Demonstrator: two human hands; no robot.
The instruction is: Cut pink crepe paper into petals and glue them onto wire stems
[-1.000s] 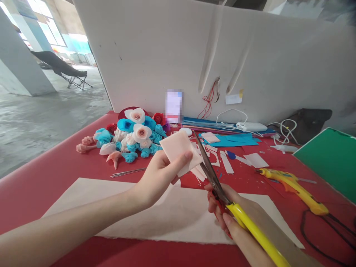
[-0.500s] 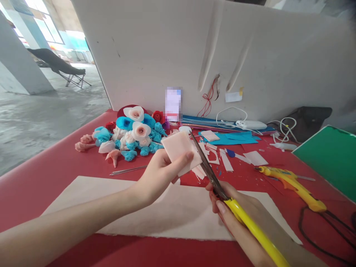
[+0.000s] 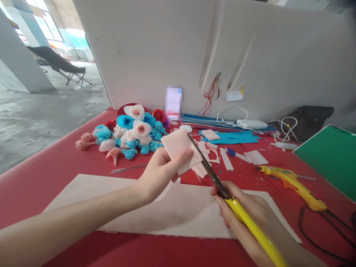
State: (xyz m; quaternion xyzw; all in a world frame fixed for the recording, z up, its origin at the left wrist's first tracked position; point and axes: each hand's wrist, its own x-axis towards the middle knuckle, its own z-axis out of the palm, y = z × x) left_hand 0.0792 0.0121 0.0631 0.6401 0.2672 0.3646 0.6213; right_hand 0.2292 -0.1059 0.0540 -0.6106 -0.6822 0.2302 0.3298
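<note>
Pinched between the thumb and fingers of my left hand (image 3: 164, 168) is a pale pink square of folded paper (image 3: 179, 146). My right hand (image 3: 244, 207) is closed around yellow-handled scissors (image 3: 214, 176), whose dark blades lie along the paper's right edge, pointing up and away. Whether the blades are fully closed on the paper I cannot tell. Beneath both hands a large pale pink sheet (image 3: 133, 218) lies flat on the red table (image 3: 116, 252).
Paper flowers (image 3: 133, 129) in blue, white, pink and red are heaped at the back left. Paper scraps (image 3: 226, 159) and blue sheets (image 3: 236, 137) lie behind the scissors. On the right rest a yellow glue gun (image 3: 292, 183) with its cord and a green board (image 3: 330, 159).
The scissors have shifted slightly, their blades now nearer together and lying along the paper's right edge. My right-hand fingers have moved a little on the handles; my left hand is nearly still.
</note>
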